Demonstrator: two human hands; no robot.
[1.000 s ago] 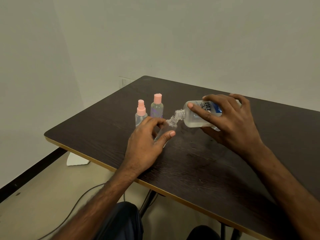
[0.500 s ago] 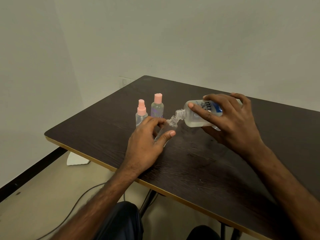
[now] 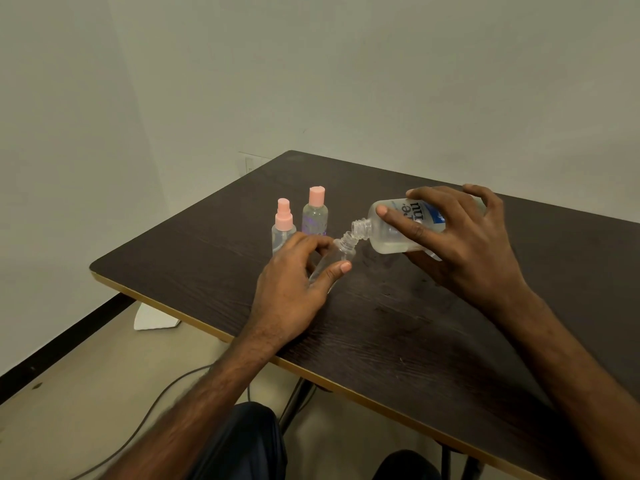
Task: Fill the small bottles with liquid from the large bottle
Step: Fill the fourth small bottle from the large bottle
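My right hand [image 3: 464, 244] grips the large clear bottle [image 3: 391, 233], tipped on its side with its open neck pointing left and down. Clear liquid lies in its lower half. The neck meets the open mouth of a small uncapped clear bottle [image 3: 341, 251], which my left hand [image 3: 294, 282] holds tilted between thumb and fingers just above the table. Two more small bottles stand upright behind my left hand: one with a pink spray top [image 3: 283, 226] and one with a pink cap [image 3: 315, 213].
The dark wooden table [image 3: 398, 323] has a light edge band along its near side. A wall stands close behind and to the left. On the floor below the left edge lie a white foot [image 3: 154, 318] and a grey cable [image 3: 162, 393].
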